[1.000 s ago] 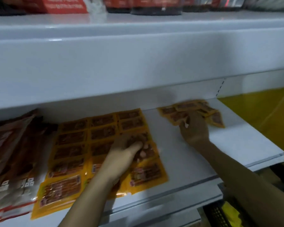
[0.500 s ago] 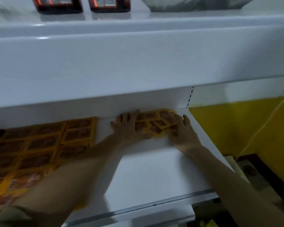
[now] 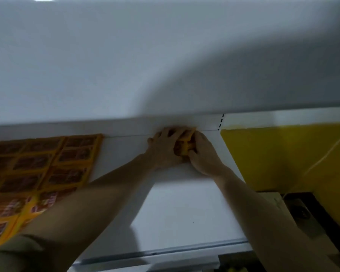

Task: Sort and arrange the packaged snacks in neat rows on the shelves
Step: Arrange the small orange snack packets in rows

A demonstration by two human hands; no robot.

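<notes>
Between two bare hands at the back of the white metal shelf point(image 3: 185, 213), a small bunch of yellow-orange foil snack packets point(image 3: 185, 149) lay pressed together. Left hand point(image 3: 163, 152) cupped it from the left, fingers curled over its top; right hand point(image 3: 202, 154) gripped its right side. Neither was nearer. Well apart to the left lay tidy rows of matching yellow packets point(image 3: 47, 163).

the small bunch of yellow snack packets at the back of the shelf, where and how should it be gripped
Probably by its two side edges, one hand from each side. The bunch of yellow packets lies against the back wall of the shelf, so the rear is blocked and only the sides and front are free. The left hand and right hand already press in from its sides; that grip keeps loose packets together.
</notes>
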